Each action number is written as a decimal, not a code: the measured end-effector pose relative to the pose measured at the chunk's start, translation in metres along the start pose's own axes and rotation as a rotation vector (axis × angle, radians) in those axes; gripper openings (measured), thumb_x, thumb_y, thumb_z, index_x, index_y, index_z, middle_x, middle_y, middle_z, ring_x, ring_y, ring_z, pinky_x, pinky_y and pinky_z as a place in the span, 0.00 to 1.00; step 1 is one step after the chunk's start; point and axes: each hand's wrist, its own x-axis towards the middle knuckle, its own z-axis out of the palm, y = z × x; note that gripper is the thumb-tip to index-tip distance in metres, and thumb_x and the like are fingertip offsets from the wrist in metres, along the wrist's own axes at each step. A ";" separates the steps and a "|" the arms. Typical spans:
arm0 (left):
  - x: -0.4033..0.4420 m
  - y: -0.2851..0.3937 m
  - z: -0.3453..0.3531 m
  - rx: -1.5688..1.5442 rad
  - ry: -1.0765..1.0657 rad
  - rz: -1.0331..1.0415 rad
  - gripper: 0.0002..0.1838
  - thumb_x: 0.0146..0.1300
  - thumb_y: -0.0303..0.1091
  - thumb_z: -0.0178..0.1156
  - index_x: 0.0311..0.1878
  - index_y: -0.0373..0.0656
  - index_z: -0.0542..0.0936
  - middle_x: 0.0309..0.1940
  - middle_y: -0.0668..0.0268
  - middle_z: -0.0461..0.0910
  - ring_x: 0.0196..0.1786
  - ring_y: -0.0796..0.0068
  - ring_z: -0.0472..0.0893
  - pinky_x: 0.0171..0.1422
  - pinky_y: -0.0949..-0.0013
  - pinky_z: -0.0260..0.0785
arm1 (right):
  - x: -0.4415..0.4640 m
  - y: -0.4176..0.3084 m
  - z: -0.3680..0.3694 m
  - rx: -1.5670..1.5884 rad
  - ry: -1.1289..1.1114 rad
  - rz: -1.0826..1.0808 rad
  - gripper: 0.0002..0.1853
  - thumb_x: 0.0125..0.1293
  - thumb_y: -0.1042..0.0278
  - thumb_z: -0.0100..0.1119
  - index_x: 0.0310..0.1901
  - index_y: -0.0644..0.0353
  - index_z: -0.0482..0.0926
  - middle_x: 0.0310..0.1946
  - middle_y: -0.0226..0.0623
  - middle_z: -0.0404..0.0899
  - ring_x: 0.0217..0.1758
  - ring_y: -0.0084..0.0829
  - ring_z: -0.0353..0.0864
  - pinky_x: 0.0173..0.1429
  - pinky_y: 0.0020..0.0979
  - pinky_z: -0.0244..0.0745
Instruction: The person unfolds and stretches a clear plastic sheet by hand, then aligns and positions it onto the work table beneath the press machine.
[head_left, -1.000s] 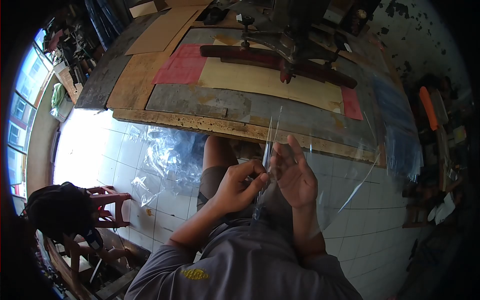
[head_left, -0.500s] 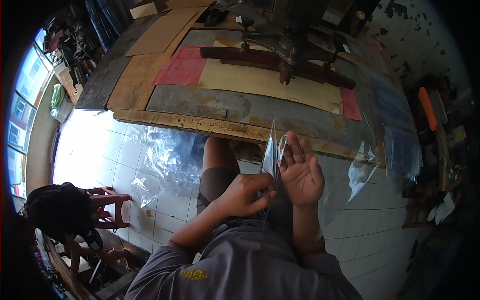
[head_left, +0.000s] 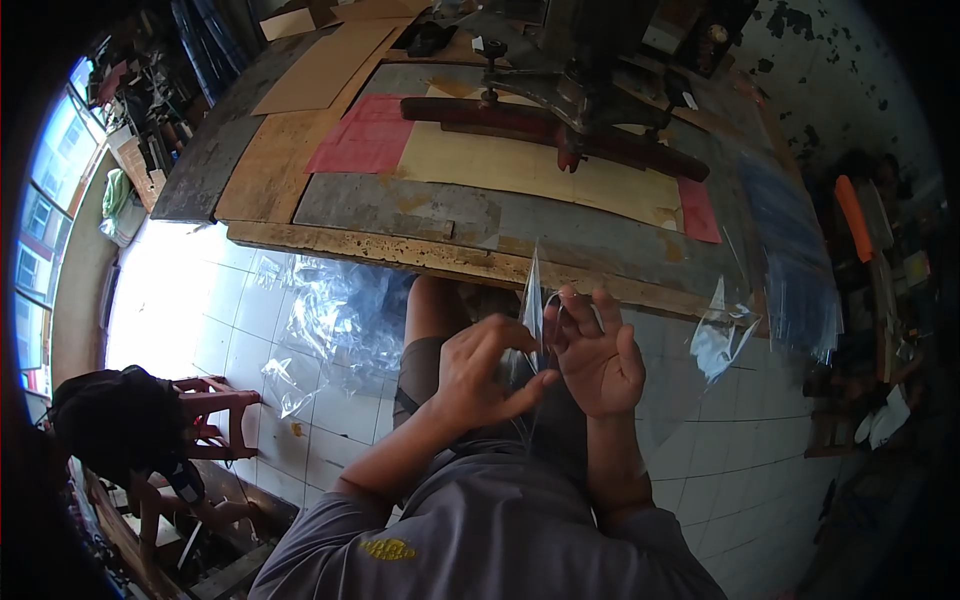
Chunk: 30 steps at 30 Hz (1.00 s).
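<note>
To the left we saw crumpled plastic [head_left: 345, 315] on the floor. Our left hand [head_left: 485, 370] stood with thumb and forefinger parted, beside a clear sheet [head_left: 533, 300] above our lap. The sheet's bright fold ran lengthwise away from us, its narrow tip pointing toward the table [head_left: 380, 248]; its full outline was too faint to trace. Our right hand [head_left: 602, 362] lay unclenched, palm up, fingers loosely bent at the sheet.
</note>
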 end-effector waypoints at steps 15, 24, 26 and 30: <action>0.033 0.004 -0.011 0.061 0.025 0.140 0.13 0.57 0.28 0.73 0.45 0.46 0.84 0.49 0.68 0.88 0.59 0.60 0.85 0.63 0.57 0.73 | -0.017 0.009 -0.007 -0.304 -0.013 -0.013 0.30 0.84 0.53 0.46 0.80 0.58 0.60 0.75 0.42 0.69 0.79 0.41 0.65 0.79 0.45 0.60; 0.022 -0.003 -0.036 0.085 0.138 0.191 0.08 0.64 0.29 0.70 0.39 0.43 0.79 0.46 0.57 0.88 0.58 0.50 0.85 0.63 0.51 0.75 | -0.013 -0.026 -0.035 0.186 -0.089 -0.215 0.30 0.86 0.43 0.30 0.83 0.42 0.56 0.81 0.40 0.61 0.83 0.48 0.59 0.81 0.52 0.57; 0.013 -0.010 -0.043 0.064 0.160 0.169 0.08 0.62 0.28 0.71 0.39 0.45 0.79 0.50 0.58 0.87 0.59 0.52 0.85 0.63 0.50 0.74 | -0.011 -0.037 -0.036 0.257 -0.135 -0.227 0.32 0.85 0.38 0.28 0.83 0.40 0.54 0.82 0.39 0.58 0.84 0.48 0.56 0.82 0.54 0.54; -0.007 -0.024 -0.053 0.027 0.148 0.077 0.07 0.67 0.30 0.68 0.39 0.42 0.78 0.50 0.53 0.86 0.62 0.50 0.83 0.67 0.49 0.73 | -0.014 -0.049 -0.032 0.193 -0.145 -0.249 0.35 0.83 0.34 0.28 0.84 0.37 0.51 0.85 0.40 0.49 0.86 0.49 0.51 0.83 0.56 0.51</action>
